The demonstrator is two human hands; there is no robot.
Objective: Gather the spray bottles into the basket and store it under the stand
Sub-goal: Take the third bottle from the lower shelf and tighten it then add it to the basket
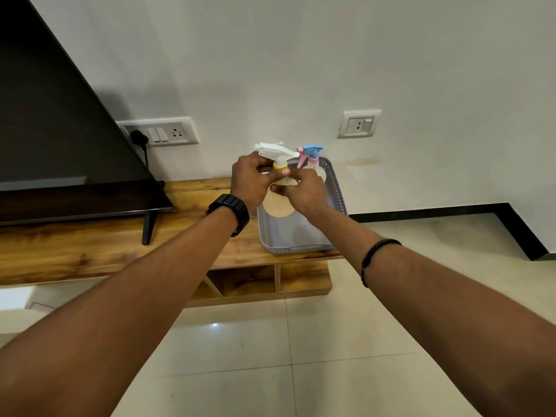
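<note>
**Two hands lowering a light bottle into the basket**

Both hands are meeting at one spray bottle (278, 203) over the basket (337, 188), which is sitting at the right end of the wooden stand (90, 251). The left hand (251, 180) is curling its fingers closed around the neck, just under the white trigger head and beside the yellow collar. The right hand (304, 192) is closing on the upper body from the other side, fingertips pressing against the pale plastic. The lower body is showing inside the basket wall, though whether it is touching the floor of the basket cannot be told.

A second bottle (313, 161), with a blue and pink head, is standing upright at the far end of the basket, just behind the hands.

Judging by looks, the held bottle is thin translucent plastic, likely light and a little springy if squeezed, and smooth enough to slip when gripped low. The neck is probably the stiffest, surest hold, since the collar is giving the fingers a ledge; the trigger is best left alone, as pressing it would spray. How full it is cannot be told, so its weight is uncertain. The basket looks like perforated plastic, likely light, and is probably best lifted by both long rims to keep the tall bottles from toppling.

The open shelves (243, 281) under the stand are waiting below.
</note>
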